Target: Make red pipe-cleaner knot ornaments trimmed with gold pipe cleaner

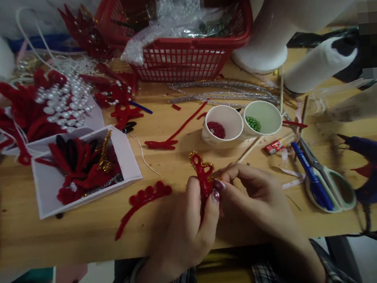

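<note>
A looped red pipe-cleaner piece [203,172] edged with gold tinsel is held upright above the front of the table. My left hand [194,222] pinches its lower part between thumb and fingers. At its right side, my right hand [259,192] has thumb and index finger closed on the gold tinsel trim [214,177]. The fingertips of both hands nearly meet and hide the base of the piece. On the wood to the left lies a curved red pipe-cleaner strip [144,200] with several round bumps.
A white box [90,196] of red and black pieces stands left. Two paper cups [229,131] hold red and green beads. Scissors [339,185], a blue pen [312,177] and a glue gun [372,165] lie right. A red basket [184,58] stands behind silver tinsel stems [224,95].
</note>
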Action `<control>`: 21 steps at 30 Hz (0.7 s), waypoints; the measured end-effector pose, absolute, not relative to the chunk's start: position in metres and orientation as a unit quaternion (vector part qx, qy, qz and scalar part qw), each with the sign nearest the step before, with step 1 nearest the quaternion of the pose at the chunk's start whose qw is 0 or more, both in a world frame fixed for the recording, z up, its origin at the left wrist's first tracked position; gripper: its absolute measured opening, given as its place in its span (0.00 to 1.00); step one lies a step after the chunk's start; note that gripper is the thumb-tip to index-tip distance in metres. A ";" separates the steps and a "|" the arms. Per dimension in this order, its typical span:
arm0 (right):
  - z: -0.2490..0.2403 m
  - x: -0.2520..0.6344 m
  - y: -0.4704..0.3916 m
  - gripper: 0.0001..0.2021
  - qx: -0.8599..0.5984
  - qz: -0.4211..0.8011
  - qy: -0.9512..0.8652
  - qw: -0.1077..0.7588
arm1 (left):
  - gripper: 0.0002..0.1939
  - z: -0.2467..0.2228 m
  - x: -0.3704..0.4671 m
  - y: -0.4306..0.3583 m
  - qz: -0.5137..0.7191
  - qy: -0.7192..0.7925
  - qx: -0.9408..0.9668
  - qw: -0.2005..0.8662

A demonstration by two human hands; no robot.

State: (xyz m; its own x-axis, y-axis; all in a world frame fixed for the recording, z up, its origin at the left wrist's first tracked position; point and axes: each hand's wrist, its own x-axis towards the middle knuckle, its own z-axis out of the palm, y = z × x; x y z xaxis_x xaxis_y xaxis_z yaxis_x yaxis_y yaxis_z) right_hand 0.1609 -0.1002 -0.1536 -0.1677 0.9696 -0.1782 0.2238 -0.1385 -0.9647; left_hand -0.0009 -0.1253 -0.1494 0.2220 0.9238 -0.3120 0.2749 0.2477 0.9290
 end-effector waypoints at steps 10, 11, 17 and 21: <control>-0.155 0.161 -0.098 0.04 -0.507 0.619 -0.471 0.371 | 0.08 -0.149 0.002 -0.123 0.317 0.510 0.346 0.721; -0.155 0.161 -0.098 0.04 -0.511 0.613 -0.472 0.375 | 0.08 -0.149 0.002 -0.123 0.316 0.514 0.345 0.719; -0.155 0.158 -0.097 0.04 -0.492 0.658 -0.419 0.386 | 0.06 -0.156 0.003 -0.129 0.293 0.578 0.441 0.621; -0.155 0.152 -0.096 0.06 -0.480 0.675 -0.402 0.390 | 0.04 -0.161 0.002 -0.131 0.287 0.592 0.470 0.589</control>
State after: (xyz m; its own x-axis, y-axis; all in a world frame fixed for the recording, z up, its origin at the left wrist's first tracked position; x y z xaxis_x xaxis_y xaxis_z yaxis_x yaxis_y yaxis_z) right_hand 0.1524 -0.0961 -0.1553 -0.2348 0.9125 -0.3350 -0.1416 -0.3730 -0.9169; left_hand 0.0025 -0.1313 -0.1606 0.1350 0.8944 -0.4265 0.2175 0.3932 0.8934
